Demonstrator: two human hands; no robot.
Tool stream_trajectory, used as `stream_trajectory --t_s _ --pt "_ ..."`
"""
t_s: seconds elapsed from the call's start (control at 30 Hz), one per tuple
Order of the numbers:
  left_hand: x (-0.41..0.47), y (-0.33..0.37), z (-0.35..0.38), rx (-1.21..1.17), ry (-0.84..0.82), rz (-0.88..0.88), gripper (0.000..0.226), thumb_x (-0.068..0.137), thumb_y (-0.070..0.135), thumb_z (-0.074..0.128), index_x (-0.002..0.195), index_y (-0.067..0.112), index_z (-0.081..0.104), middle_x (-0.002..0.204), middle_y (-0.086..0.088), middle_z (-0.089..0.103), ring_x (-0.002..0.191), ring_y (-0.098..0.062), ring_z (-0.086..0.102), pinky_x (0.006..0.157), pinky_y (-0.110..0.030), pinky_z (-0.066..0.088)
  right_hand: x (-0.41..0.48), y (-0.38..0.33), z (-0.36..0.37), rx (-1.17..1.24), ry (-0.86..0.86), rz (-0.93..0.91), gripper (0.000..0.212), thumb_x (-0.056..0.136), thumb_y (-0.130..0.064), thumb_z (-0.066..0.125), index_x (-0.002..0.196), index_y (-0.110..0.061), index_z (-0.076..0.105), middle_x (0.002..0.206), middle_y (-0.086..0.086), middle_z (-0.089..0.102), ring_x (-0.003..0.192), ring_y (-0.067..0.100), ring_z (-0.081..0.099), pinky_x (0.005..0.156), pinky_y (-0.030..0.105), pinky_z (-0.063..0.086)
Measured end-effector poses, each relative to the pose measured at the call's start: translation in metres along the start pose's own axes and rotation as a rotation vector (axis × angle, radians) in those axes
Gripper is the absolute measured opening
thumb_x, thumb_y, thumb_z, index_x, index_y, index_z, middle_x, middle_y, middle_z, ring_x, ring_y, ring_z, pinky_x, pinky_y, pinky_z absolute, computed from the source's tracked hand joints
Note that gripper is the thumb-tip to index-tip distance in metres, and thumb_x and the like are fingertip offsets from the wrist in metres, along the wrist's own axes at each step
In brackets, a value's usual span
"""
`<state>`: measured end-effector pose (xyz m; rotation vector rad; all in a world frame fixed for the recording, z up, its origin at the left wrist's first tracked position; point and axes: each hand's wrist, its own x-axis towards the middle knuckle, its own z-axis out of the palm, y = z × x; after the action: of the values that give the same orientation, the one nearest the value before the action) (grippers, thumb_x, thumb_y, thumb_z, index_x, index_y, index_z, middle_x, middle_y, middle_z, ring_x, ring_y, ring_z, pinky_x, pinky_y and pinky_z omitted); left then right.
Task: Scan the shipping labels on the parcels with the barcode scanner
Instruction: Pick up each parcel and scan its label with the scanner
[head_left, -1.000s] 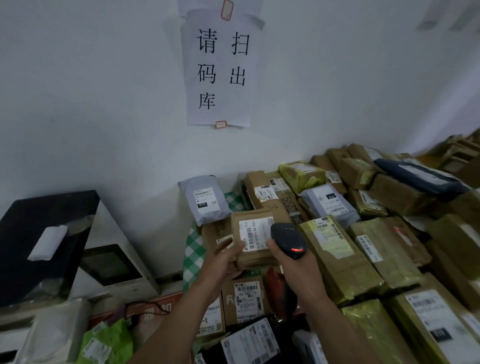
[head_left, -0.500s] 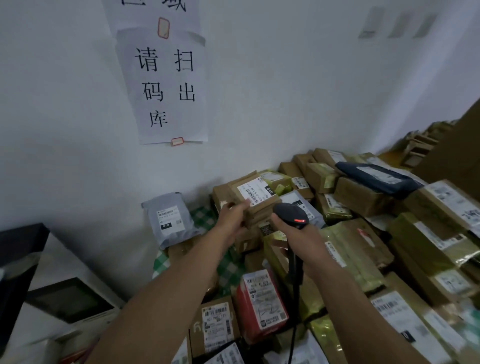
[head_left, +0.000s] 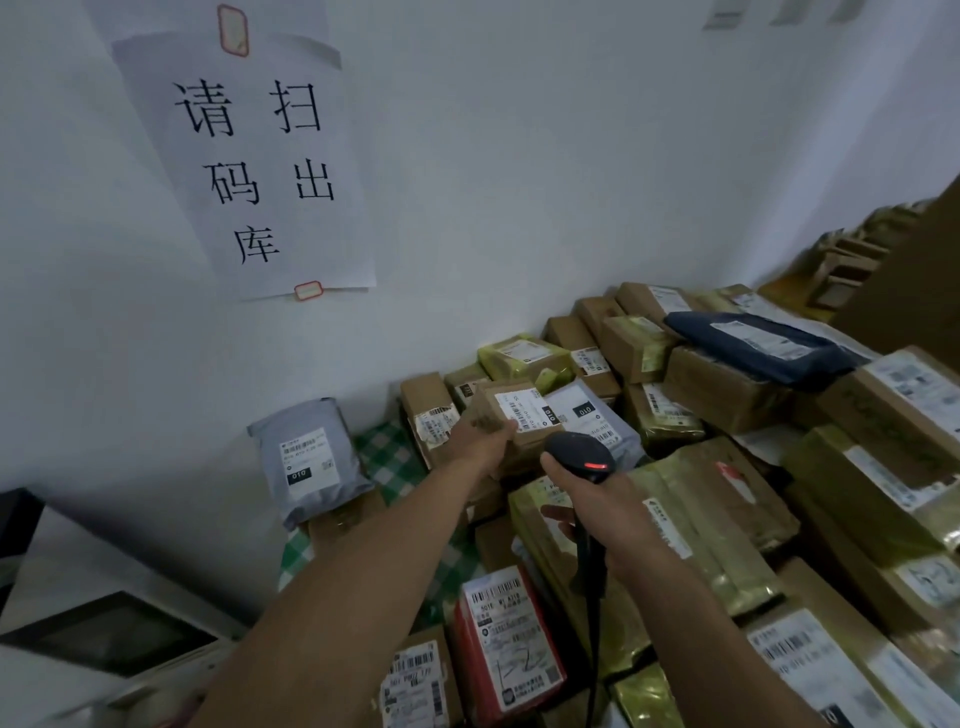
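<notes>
My left hand (head_left: 480, 439) grips the near left edge of a small brown cardboard parcel (head_left: 506, 413) with a white shipping label on top, held over the pile near the wall. My right hand (head_left: 602, 512) grips the handle of a black barcode scanner (head_left: 579, 457) whose red light glows. The scanner head sits just right of and below the parcel. Its cable hangs down between my forearms.
Several taped brown and yellow-green parcels (head_left: 727, 519) fill the right and back. A grey mailer (head_left: 306, 457) leans on the wall at left, a red parcel (head_left: 506, 644) lies near me, and a dark blue bag (head_left: 763, 343) tops the far pile. A white machine (head_left: 104, 623) stands at left.
My left hand has carried the small brown parcel away from me and to the right, onto the pile by the wall. The scanner hand followed, and my head turned right.
</notes>
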<state>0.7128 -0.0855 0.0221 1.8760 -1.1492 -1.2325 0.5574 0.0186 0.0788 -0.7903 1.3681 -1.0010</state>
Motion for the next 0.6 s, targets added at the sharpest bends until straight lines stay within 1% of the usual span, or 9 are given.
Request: stream_trajectory --t_s 0.07,0.17,0.23,0.3,0.37,0.47,0.53,0.57,0.6 --pt "-0.003 -0.002 -0.003 0.112 0.054 0.05 0.064 0.092 0.052 0.071 0.144 0.016 0.056 0.144 -0.003 0.06 0.131 -0.028 0.057 0.104 -0.036 0.045 0.0 0.001 0.002 0.002 -0.001 -0.003 0.018 0.088 -0.033 0.082 0.101 -0.028 0.07 0.105 -0.002 0.075 0.086 0.025 0.078 0.06 0.029 0.051" --pt "-0.005 -0.01 -0.01 0.054 -0.01 0.085 0.048 0.094 0.039 0.074 0.133 0.012 0.067 0.135 -0.003 0.067 0.122 -0.024 0.063 0.1 -0.03 0.048 -0.004 -0.001 0.009 -0.014 -0.01 -0.011 0.027 0.087 -0.033 0.083 0.111 -0.025 0.071 0.11 -0.001 0.075 0.095 0.026 0.076 0.055 0.023 0.053" --pt "-0.012 -0.021 -0.018 0.026 -0.014 0.11 0.039 0.096 0.029 0.073 0.13 0.01 0.069 0.133 -0.004 0.068 0.122 -0.021 0.063 0.099 -0.026 0.048 -0.007 0.0 0.017 -0.058 -0.018 -0.03 0.033 0.085 -0.038 0.084 0.112 -0.025 0.072 0.106 -0.002 0.077 0.091 0.021 0.077 0.062 0.027 0.059" --pt "-0.02 -0.037 -0.032 0.019 0.066 0.154 0.034 0.097 0.023 0.071 0.128 0.012 0.071 0.13 -0.002 0.069 0.122 -0.019 0.063 0.095 -0.022 0.046 -0.014 -0.001 0.029 -0.083 -0.042 -0.035 0.028 0.086 -0.038 0.083 0.11 -0.026 0.072 0.102 -0.002 0.077 0.084 0.017 0.077 0.068 0.03 0.063" --pt "-0.032 -0.059 -0.051 -0.002 0.182 0.17 0.025 0.097 0.019 0.07 0.121 0.016 0.074 0.123 0.002 0.069 0.117 -0.015 0.063 0.093 -0.022 0.045 -0.021 0.001 0.044 -0.07 -0.085 -0.031 0.02 0.088 -0.033 0.082 0.103 -0.027 0.071 0.1 0.001 0.078 0.085 0.023 0.078 0.07 0.037 0.063" --pt "-0.044 -0.109 -0.083 -0.023 0.341 0.111 0.012 0.095 0.027 0.07 0.106 0.022 0.069 0.11 0.004 0.068 0.103 -0.018 0.065 0.093 -0.034 0.054 -0.028 0.013 0.068 -0.1 -0.119 -0.017 0.023 0.086 -0.037 0.083 0.1 -0.021 0.074 0.09 0.009 0.078 0.086 0.035 0.077 0.064 0.036 0.053" --pt "-0.045 -0.147 -0.098 0.102 0.453 0.081 0.026 0.09 0.044 0.063 0.098 0.019 0.069 0.099 0.0 0.071 0.092 -0.024 0.067 0.088 -0.045 0.058 -0.032 0.02 0.083 -0.124 -0.167 0.007 0.03 0.086 -0.039 0.083 0.109 -0.022 0.074 0.095 0.009 0.078 0.085 0.031 0.078 0.064 0.034 0.053" --pt "-0.047 -0.164 -0.1 0.118 0.5 0.03 0.036 0.088 0.049 0.063 0.101 0.016 0.069 0.102 -0.007 0.071 0.093 -0.027 0.067 0.09 -0.046 0.057 -0.033 0.025 0.09 -0.128 -0.187 0.023 0.032 0.086 -0.039 0.083 0.112 -0.024 0.073 0.096 0.006 0.077 0.085 0.029 0.078 0.064 0.034 0.054" --pt "-0.049 -0.174 -0.101 0.114 0.526 -0.054 0.052 0.084 0.052 0.071 0.117 0.012 0.065 0.117 -0.014 0.068 0.105 -0.032 0.064 0.098 -0.047 0.053 -0.033 0.029 0.096 -0.13 -0.208 0.037 0.031 0.087 -0.037 0.083 0.113 -0.026 0.072 0.098 0.004 0.077 0.085 0.028 0.078 0.065 0.035 0.055"
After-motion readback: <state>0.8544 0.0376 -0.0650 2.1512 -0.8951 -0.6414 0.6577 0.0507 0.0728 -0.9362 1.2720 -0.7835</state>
